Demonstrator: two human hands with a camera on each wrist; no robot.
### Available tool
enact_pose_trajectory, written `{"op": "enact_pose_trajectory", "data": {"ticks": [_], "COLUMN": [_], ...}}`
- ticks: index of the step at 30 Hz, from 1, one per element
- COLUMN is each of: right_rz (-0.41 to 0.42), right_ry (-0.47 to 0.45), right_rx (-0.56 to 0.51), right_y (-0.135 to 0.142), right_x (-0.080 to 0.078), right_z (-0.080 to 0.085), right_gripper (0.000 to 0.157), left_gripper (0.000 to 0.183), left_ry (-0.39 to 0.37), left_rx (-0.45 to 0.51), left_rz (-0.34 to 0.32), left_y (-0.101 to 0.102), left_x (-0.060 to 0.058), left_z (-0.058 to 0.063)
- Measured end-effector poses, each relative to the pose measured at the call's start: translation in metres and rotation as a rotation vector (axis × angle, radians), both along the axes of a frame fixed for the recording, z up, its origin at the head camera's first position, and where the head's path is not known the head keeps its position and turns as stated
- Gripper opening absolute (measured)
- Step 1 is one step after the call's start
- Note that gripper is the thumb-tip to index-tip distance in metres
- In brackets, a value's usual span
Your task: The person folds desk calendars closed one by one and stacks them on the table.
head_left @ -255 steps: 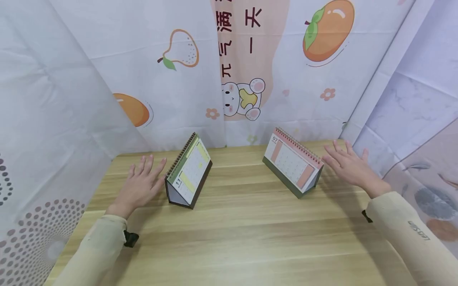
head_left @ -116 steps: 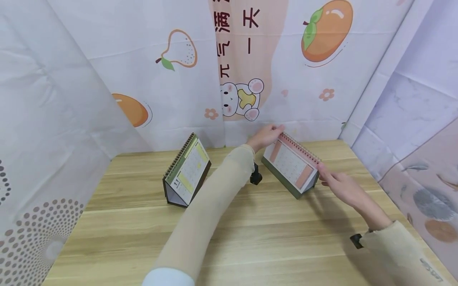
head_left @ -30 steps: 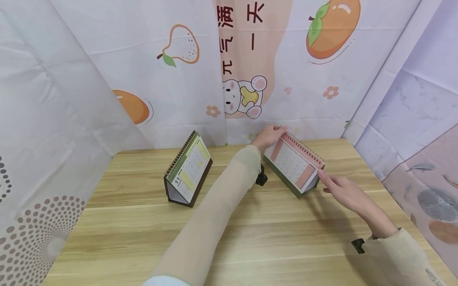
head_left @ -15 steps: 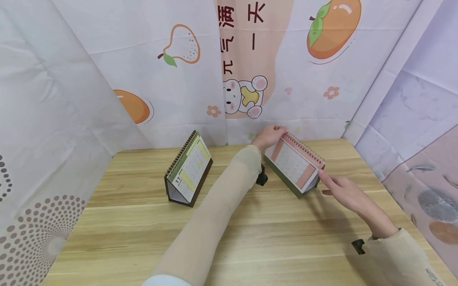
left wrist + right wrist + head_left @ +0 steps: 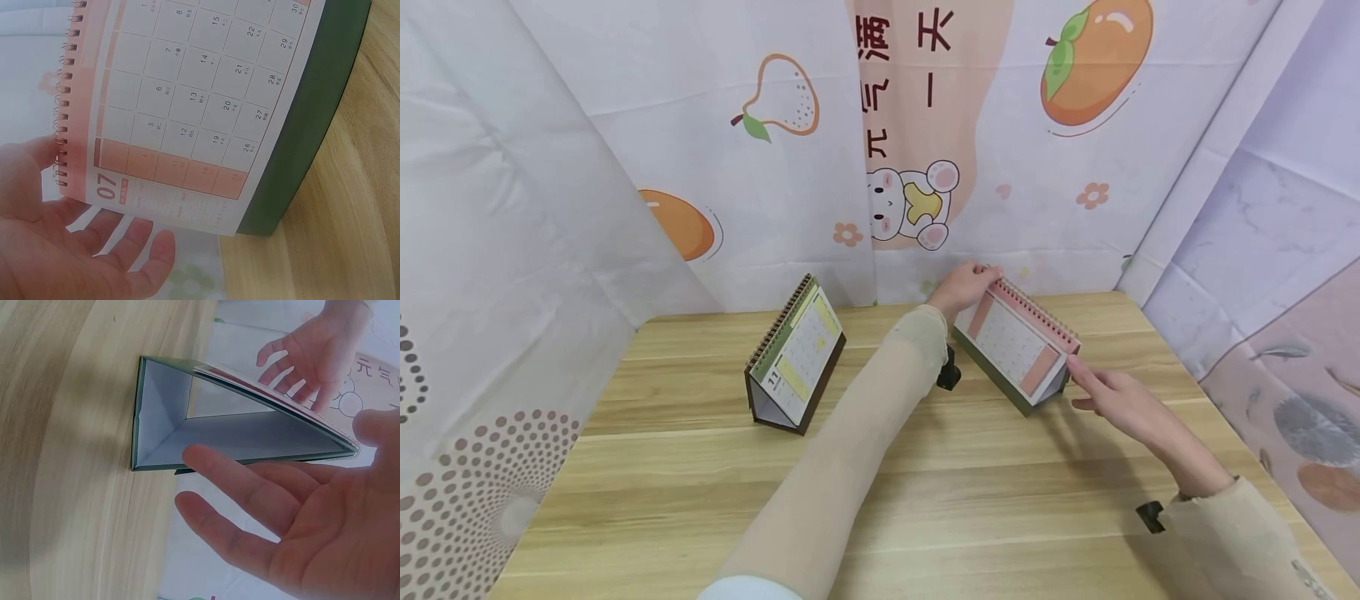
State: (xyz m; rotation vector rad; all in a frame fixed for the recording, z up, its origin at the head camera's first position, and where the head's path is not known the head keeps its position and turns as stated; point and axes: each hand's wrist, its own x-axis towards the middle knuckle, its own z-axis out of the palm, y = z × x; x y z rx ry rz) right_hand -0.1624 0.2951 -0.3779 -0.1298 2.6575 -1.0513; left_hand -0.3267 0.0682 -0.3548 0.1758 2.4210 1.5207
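A desk calendar with a pink top band [image 5: 1011,337], a dark green base and a wire spiral stands tent-like on the table, its page marked 07. My left hand [image 5: 962,287] holds its upper left corner; in the left wrist view the thumb lies at the spiral and the other fingers [image 5: 128,244] spread beside the page. At the opposite end my right hand [image 5: 1123,404] lightly grips the upper corner between thumb and fingers. The right wrist view looks into the calendar's hollow triangular stand [image 5: 212,434], two fingers reaching out past it. A second calendar [image 5: 797,354], green-banded and marked 11, stands to the left.
The wooden table [image 5: 662,492] runs back to a white cloth [image 5: 692,92] printed with fruit and a bear. A patterned cloth [image 5: 1300,350] hangs along the right side. My left forearm [image 5: 850,467] crosses the table's middle, in front of the green calendar.
From resting flat beside the two calendars, my left hand has crossed over to the pink one and my right hand has come to its near corner. Over the last second both hold still.
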Motion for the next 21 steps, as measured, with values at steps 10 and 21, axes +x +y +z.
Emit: {"op": "enact_pose_trajectory", "data": {"ticks": [10, 21], "right_rz": [0.01, 0.006], "right_ry": [-0.014, -0.037], "right_rx": [-0.099, -0.176], "right_y": [0.0018, 0.0008], "right_x": [-0.001, -0.0025], "right_z": [-0.0017, -0.0031], "right_gripper": [0.083, 0.082], "left_gripper": [0.042, 0.04], "left_ry": [0.003, 0.009], "left_rx": [0.005, -0.015], "left_rz": [0.008, 0.016], "left_y": [-0.0001, 0.0003], "left_x": [0.0003, 0.0001], "left_z": [-0.0001, -0.0001]}}
